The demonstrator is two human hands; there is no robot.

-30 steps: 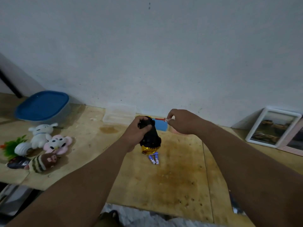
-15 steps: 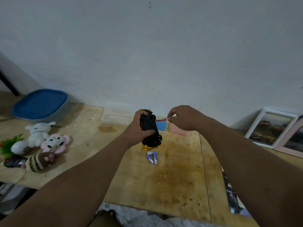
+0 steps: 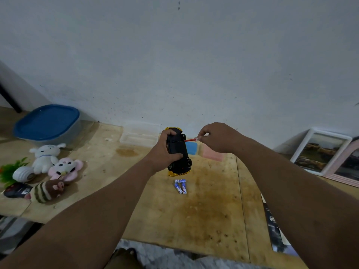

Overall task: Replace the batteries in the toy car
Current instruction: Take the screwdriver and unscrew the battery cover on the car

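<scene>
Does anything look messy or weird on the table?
Mostly no. The wooden table has brown stains, one big patch in front of the batteries and a small one near the clear box. The toy car is upside down in the left hand, but only for unscrewing with the screwdriver.

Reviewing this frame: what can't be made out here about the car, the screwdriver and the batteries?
Head view, the only one:
- Toy car: battery cover and screw too small; left hand covers part of the underside.
- Screwdriver: tip contact too small; handle end hidden in right hand.
- Batteries: labels unreadable, count unclear.
</scene>
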